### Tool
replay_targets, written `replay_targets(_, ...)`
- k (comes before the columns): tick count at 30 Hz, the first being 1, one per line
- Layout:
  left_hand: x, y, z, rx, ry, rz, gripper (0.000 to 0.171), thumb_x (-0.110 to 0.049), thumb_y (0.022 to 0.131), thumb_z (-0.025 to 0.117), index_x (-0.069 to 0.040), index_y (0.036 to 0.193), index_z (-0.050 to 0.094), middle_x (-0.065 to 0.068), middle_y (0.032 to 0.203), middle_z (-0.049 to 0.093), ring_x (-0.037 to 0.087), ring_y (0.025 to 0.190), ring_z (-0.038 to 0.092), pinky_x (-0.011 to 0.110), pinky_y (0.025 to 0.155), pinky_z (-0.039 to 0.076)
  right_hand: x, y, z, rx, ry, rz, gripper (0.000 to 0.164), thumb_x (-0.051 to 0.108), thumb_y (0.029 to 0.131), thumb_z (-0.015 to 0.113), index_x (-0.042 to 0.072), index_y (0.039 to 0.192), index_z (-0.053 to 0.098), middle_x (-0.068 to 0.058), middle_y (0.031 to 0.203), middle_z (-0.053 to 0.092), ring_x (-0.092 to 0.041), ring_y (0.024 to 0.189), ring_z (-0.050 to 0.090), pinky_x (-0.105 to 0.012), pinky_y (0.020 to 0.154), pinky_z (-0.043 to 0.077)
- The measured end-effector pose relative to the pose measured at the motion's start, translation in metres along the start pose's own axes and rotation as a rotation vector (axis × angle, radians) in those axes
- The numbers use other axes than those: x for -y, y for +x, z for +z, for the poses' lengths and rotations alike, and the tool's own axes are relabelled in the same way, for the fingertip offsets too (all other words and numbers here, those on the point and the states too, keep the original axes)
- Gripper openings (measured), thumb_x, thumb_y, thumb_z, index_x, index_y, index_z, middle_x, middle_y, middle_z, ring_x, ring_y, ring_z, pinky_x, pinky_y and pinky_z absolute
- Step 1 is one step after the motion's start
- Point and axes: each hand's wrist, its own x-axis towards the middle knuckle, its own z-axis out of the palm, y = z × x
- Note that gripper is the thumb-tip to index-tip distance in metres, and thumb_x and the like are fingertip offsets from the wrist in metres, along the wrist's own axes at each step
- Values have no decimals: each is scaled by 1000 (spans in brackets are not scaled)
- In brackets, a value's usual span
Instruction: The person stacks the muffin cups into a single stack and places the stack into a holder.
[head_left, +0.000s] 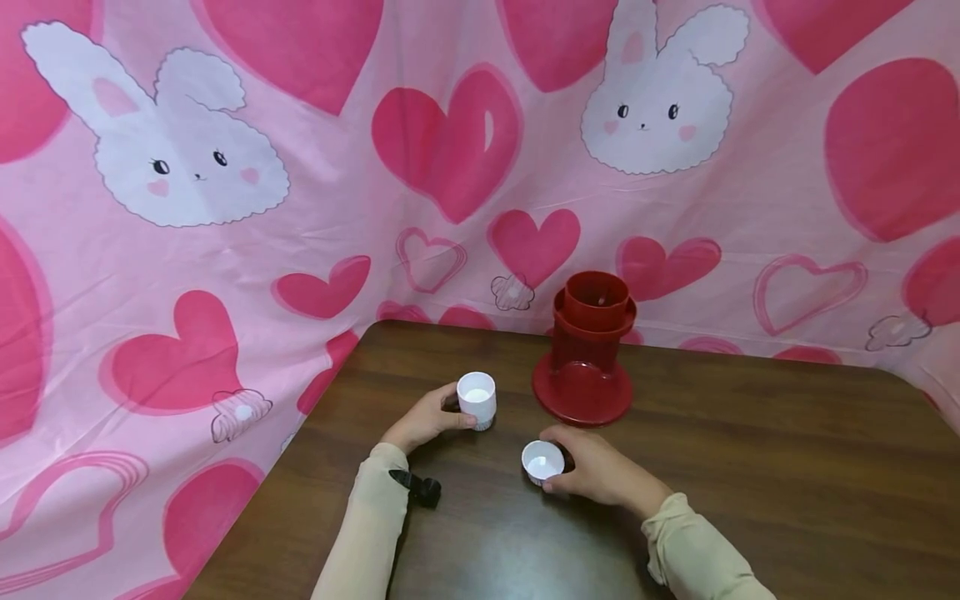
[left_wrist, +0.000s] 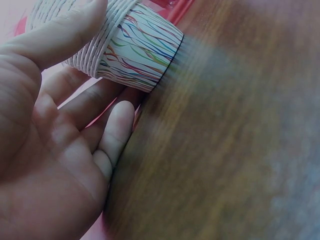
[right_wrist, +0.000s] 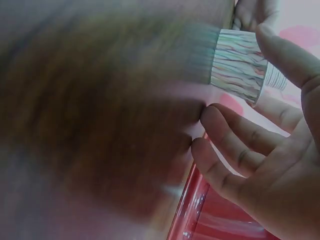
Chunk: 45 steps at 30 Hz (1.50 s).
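Note:
My left hand [head_left: 429,421] grips a stack of white paper baking cups [head_left: 477,398] between thumb and fingers. In the left wrist view, the stack's lowest cup [left_wrist: 142,47] has wavy coloured lines, with several ribbed rims nested above it. My right hand [head_left: 596,467] holds a shorter white baking cup stack [head_left: 542,463], thumb on the near side and fingers on the far side. The right wrist view shows these baking cups [right_wrist: 240,65] with the same wavy lines and a few rims. Both stacks stand upright, open side up, at the table surface.
Behind the right hand stands a red plastic holder [head_left: 581,392] with a wide round base and a cylindrical top. The brown wooden table [head_left: 750,450] ends at a pink cloth [head_left: 330,192] printed with hearts and rabbits. A black strap [head_left: 416,486] sits at my left wrist.

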Motion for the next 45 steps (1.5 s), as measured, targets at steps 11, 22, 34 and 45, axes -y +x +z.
replay_targets(11,-2,-1,-1,-6,-8,-1,65,-13,88,80,-4,145,51,13,135,60,31,127,52,50,109,38,11,16,-1,-20,137,70,51,17,80,87,8,123,61,2,104,65,-17,92,60,-38,81,52)
replay_targets(22,-2,-2,0,-16,11,-2,65,-14,88,79,-3,145,51,14,136,59,31,127,51,51,108,38,31,52,-15,-236,209,179,57,32,78,89,13,125,64,-3,110,69,-25,99,64,-43,84,54)
replay_targets(34,2,1,-1,-5,5,-12,65,-20,88,80,-9,146,52,10,136,59,30,127,52,53,108,39,49,81,-25,-307,285,211,53,35,82,86,16,124,63,-2,108,68,-25,96,63,-40,82,55)
replay_targets(45,1,1,-4,2,14,-3,64,-18,90,78,-7,146,51,11,137,58,30,127,51,52,107,40,46,96,-15,-223,246,230,50,28,84,85,13,126,61,-5,109,69,-23,95,64,-39,83,55)
